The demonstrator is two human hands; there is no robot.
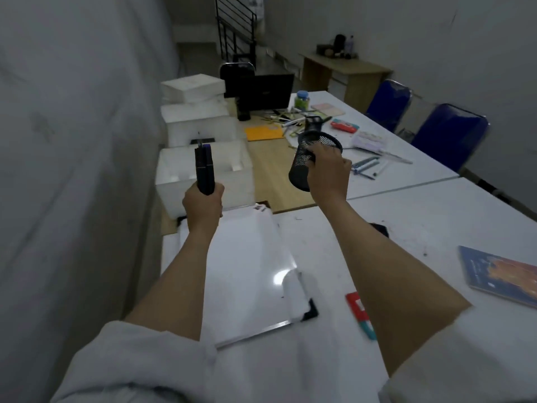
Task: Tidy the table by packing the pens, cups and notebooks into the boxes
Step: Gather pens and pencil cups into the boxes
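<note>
The left hand [203, 203] is closed around the lower end of a dark, slim bundle [205, 167] that stands upright in the fist; it looks like pens or markers gripped together, though blur keeps the items from being told apart. The right hand [327, 170] grips a black mesh pen cup [312, 158] by its side wall, tilted so that its open mouth faces up and away from the person. Both hands are raised above the desk [406, 225].

At the far left, against the wall, a row of white boxes [200, 126] runs away from the camera; the nearest white box [174, 175] sits directly behind the left hand, its top open. Below the forearms a whiteboard [247, 271] lies flat on the desk, with a red object [359, 311] just beside its near right corner. Beyond the mesh cup, loose pens [290, 117] are scattered across the desk near an orange folder [263, 132], a clear jar with a blue lid [302, 100] and a second black mesh cup [313, 123]. More pens [366, 167] lie to the right of the right hand. At the right edge a blue and orange notebook [502, 274] lies flat on the desk, well apart from the boxes. Two blue chairs [447, 135] stand beyond the desk's far side.
</note>
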